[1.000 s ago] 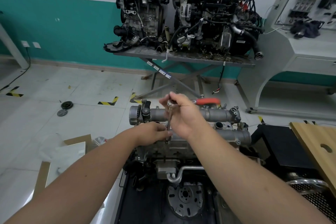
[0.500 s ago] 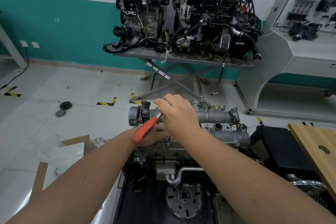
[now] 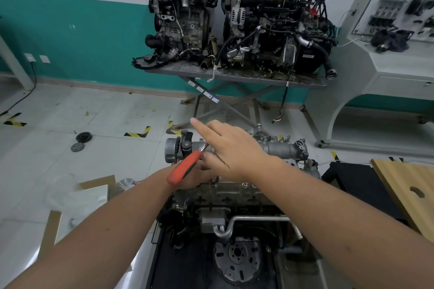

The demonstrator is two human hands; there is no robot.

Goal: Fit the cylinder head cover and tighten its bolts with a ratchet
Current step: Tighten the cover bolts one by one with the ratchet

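Observation:
The grey cylinder head cover (image 3: 279,148) lies on top of the engine (image 3: 225,195) in front of me. A ratchet (image 3: 185,168) with an orange-red handle points left and toward me over the cover's left end. My right hand (image 3: 232,150) covers the ratchet's head, thumb against the steel shaft and index finger stretched out to the left. My left hand (image 3: 196,177) sits under the handle, fingers curled round the extension bar (image 3: 214,180) just above a bolt at the cover's near edge. Most of that hand and the socket are hidden.
Two engines (image 3: 234,19) stand on a scissor table (image 3: 234,75) against the teal wall. A wooden board (image 3: 408,192) lies at the right and cardboard (image 3: 94,185) on the floor at the left. Round parts (image 3: 81,141) lie on the tiles. The flywheel (image 3: 237,258) faces me below.
The ratchet handle has swung from pointing right, round to the left and toward me. My right index finger has since straightened out. My left hand has stayed at the bar.

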